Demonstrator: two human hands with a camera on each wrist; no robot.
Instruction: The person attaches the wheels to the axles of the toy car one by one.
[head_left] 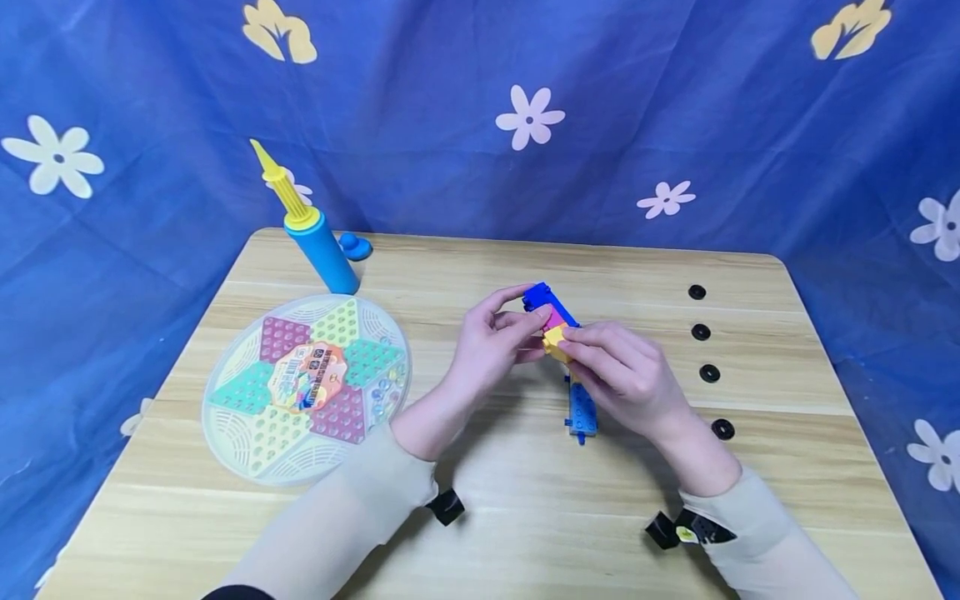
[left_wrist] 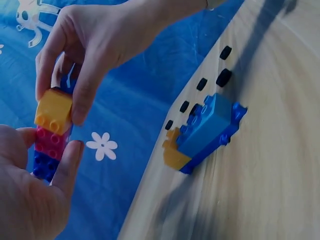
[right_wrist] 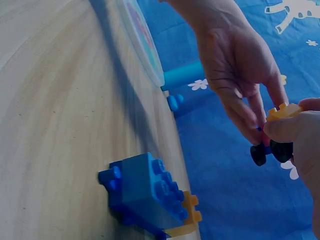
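Both hands work on a small building-brick vehicle raised above the table. My left hand [head_left: 487, 346] grips its dark blue base [head_left: 537, 296] and the pink brick [left_wrist: 50, 142], with thumb and fingers on either side. My right hand [head_left: 626, 371] pinches a yellow brick [left_wrist: 53, 107] that sits against the pink one. Black wheels [right_wrist: 258, 154] show under this vehicle in the right wrist view. Below the hands on the table stands a second brick vehicle [head_left: 582, 408], with a light blue brick [left_wrist: 206, 124] on a dark blue base and a yellow piece [left_wrist: 175, 152] at one end.
Several black wheels [head_left: 709, 373] lie in a row at the table's right. On the left is a round Chinese checkers board [head_left: 232, 442] with a label. Behind it stand a blue and yellow hand pump [head_left: 322, 254] and a small blue piece [head_left: 355, 247].
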